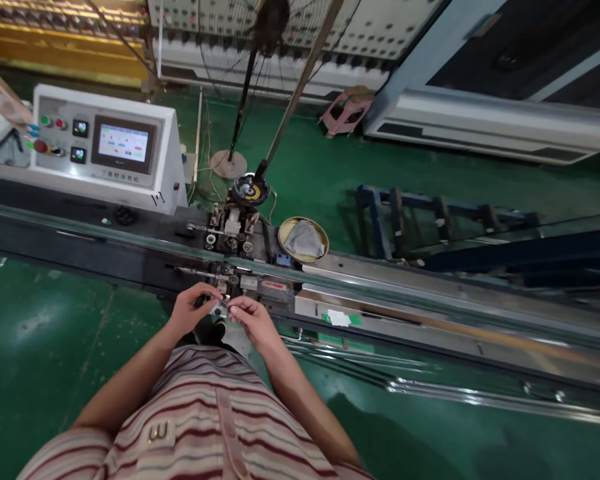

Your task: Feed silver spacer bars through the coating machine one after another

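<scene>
My left hand [193,310] is at the near side of a metal machine head [233,227], its thumb and fingertips pinched together. Just to its right, my right hand [254,321] also has its fingers closed in a pinch. The fingertips of both hands almost meet over small metal fittings on the near edge of the machine bed [130,263]. Whatever lies between them is too small to make out. A round tin [325,250] with a grey cloth [305,239] in it stands beyond my hands, on the right.
A control box [165,160] with a lit touchscreen [123,143] stands at the left. Long metal rods [430,388] stick out low on the right. Behind are a pole stand's round base [229,164], a pink stool [347,112] and a blue frame [377,223].
</scene>
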{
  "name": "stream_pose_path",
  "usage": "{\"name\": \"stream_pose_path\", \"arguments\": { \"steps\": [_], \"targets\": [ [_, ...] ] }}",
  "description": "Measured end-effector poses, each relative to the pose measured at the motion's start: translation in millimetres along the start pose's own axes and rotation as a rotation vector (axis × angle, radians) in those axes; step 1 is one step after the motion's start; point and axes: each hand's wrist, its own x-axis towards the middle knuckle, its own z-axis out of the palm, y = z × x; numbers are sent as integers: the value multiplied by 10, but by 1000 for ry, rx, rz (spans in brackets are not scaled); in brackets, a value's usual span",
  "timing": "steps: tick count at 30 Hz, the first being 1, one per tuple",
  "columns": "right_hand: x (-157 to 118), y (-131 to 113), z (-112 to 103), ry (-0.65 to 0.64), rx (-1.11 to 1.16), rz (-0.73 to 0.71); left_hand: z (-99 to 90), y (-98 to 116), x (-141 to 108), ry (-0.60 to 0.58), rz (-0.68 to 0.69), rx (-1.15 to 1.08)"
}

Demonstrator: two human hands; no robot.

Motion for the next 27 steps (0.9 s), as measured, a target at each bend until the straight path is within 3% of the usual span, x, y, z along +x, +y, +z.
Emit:
{"name": "stream_pose_path", "arguments": {
  "steps": [3, 7, 10, 12, 17, 27],
  "targets": [
    [182, 5, -147, 129, -58, -30, -272, -143, 6, 16, 59, 252],
    [571, -154, -359, 416, -555, -350, -938, -498, 49, 305, 32, 827],
    [887, -245, -418, 446, -1012, -551, -1421, -867, 49, 498, -115, 1087],
    [1075, -243, -399, 401, -1201, -618, -1614, -1109, 44, 581, -195, 1127],
    [1397, -140, -287, 320, -1376, -633, -1697, -1495, 104, 666, -359, 1059],
    [1625, -99, -152, 291, -1496, -587, -1778, -1623, 246, 636, -374, 1005]
  ]
}}
